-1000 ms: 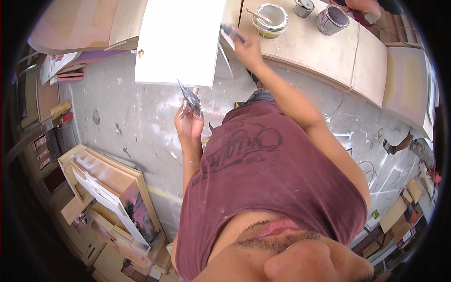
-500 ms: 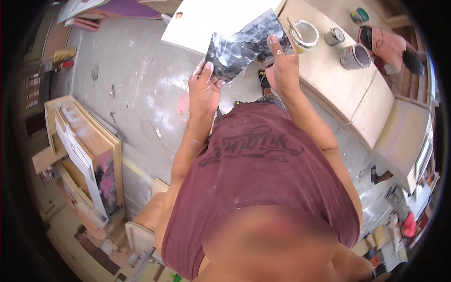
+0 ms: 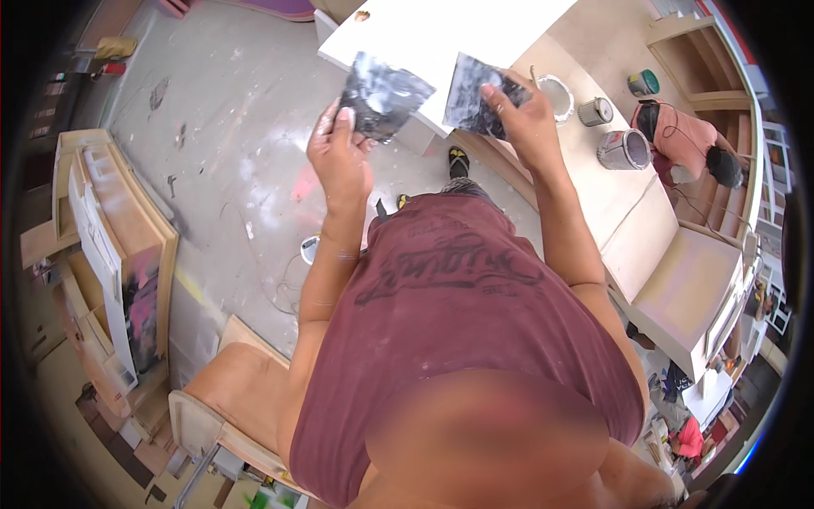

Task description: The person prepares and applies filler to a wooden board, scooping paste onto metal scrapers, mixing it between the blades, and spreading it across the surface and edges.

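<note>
My left hand [image 3: 341, 163] grips a thin dark square sheet [image 3: 383, 97] smeared with white paste, thumb on its near edge. In my right hand [image 3: 527, 123] is a second dark sheet [image 3: 473, 93], also streaked white, with the thumb lying across its face. The two sheets are held up apart from each other. Just beyond them lies a white panel [image 3: 449, 42] with a small hole near its left corner. My right hand is close to an open tub [image 3: 555, 99] with a white-smeared rim.
A grey can [image 3: 596, 111] and a larger paint-stained can [image 3: 623, 150] stand on the wooden cabinet surface [image 3: 632, 220] at right. A person in a pink shirt [image 3: 682, 136] bends beyond it. Wooden cabinet pieces [image 3: 127, 246] stand at left; a wooden chair [image 3: 237, 382] is at lower left.
The two sheets were touching or overlapping and are now separated. My left hand has moved left, my right hand slightly right. The surroundings have shifted in view.
</note>
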Demonstrator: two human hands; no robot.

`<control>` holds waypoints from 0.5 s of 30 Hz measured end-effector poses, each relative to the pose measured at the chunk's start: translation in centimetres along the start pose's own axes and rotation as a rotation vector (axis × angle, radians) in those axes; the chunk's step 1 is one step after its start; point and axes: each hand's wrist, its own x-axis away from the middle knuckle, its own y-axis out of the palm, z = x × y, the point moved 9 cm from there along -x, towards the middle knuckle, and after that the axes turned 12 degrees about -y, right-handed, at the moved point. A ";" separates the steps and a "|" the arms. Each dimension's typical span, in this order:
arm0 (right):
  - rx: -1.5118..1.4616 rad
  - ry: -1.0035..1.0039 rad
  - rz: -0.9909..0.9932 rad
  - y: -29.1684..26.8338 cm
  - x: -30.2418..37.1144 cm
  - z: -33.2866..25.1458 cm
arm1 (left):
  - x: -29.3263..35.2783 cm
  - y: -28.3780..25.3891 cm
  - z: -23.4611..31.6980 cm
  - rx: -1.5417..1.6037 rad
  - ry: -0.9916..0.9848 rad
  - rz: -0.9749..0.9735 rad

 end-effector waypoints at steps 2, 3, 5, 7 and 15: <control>-0.171 0.028 0.105 -0.7 -0.6 0.3 | 0.7 0.1 1.0 0.064 0.065 0.059; -0.127 0.058 0.028 0.1 -0.6 0.3 | 0.7 0.3 0.4 0.036 0.044 0.012; -0.065 0.027 0.003 1.2 -0.7 1.3 | 1.4 1.5 -0.4 -0.142 0.006 0.010; -0.129 0.000 0.044 1.7 -1.2 2.0 | 1.9 2.6 -1.0 -0.380 -0.002 -0.012; -0.177 0.084 0.059 -1.8 -3.8 -1.4 | 0.3 0.0 0.2 0.076 0.145 0.129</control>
